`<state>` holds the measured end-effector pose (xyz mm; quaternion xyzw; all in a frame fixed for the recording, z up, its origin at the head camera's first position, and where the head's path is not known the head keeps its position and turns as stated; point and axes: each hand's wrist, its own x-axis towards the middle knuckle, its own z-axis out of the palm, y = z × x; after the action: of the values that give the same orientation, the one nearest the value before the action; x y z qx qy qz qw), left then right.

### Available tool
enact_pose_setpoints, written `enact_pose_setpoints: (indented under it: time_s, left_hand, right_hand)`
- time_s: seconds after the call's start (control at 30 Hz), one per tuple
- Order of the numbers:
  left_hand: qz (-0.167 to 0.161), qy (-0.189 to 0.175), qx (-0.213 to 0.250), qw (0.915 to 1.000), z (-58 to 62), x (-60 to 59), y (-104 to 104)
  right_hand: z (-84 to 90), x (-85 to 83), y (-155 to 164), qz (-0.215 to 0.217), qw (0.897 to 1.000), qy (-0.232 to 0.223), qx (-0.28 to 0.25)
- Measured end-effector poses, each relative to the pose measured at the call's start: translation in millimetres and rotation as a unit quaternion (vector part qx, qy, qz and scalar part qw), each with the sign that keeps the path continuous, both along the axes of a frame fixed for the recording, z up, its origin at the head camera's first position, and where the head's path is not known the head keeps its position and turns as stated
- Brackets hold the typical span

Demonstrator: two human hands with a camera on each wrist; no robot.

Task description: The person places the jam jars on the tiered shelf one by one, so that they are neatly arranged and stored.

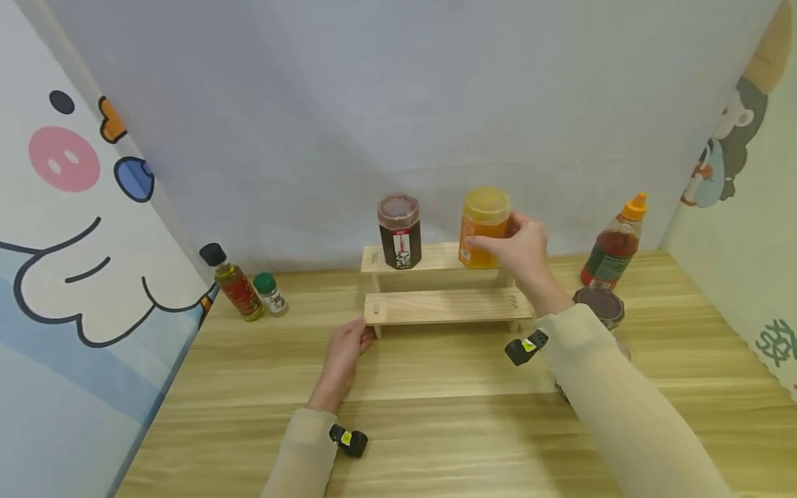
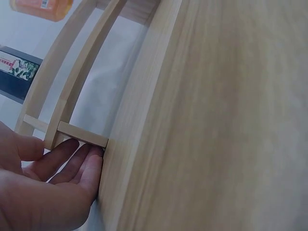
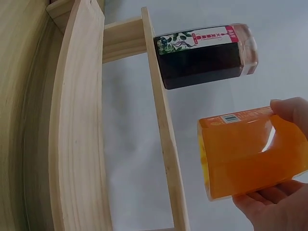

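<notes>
A two-tier wooden rack [image 1: 445,306] stands at the middle of the table. On its top shelf, at the left, is a dark jar [image 1: 399,232] with a red-and-white label [image 3: 202,55]. My right hand [image 1: 507,242] grips an orange jar with a yellow lid [image 1: 482,221] at the right end of the top shelf. In the right wrist view the orange jar [image 3: 250,154] seems slightly clear of the shelf board [image 3: 163,139]. My left hand [image 1: 349,342] lies on the table, its straight fingers [image 2: 72,159] touching the rack's front left leg [image 2: 82,134].
An oil bottle with a black cap [image 1: 233,283] and a small green-capped shaker [image 1: 272,294] stand at the back left. At the right are a sauce bottle with an orange cap [image 1: 616,245] and a dark-lidded jar [image 1: 600,304]. Cartoon panels wall both sides.
</notes>
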<state>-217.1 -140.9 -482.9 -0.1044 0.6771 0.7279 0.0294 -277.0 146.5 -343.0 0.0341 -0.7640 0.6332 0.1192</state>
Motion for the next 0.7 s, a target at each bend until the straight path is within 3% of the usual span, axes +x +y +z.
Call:
enact_pose_setpoints:
  time_s: [0.43,0.7]
  left_hand:
    - [-0.001,0.008,-0.006,1.0000,-0.5,2.1,0]
    - [0.000,0.002,-0.010,0.9999,0.7,2.5,-1]
  right_hand:
    - [-14.3,-22.0,4,-0.010,0.999,-0.038,0.012]
    - [-17.4,-26.2,3,-0.005,0.999,-0.046,0.017]
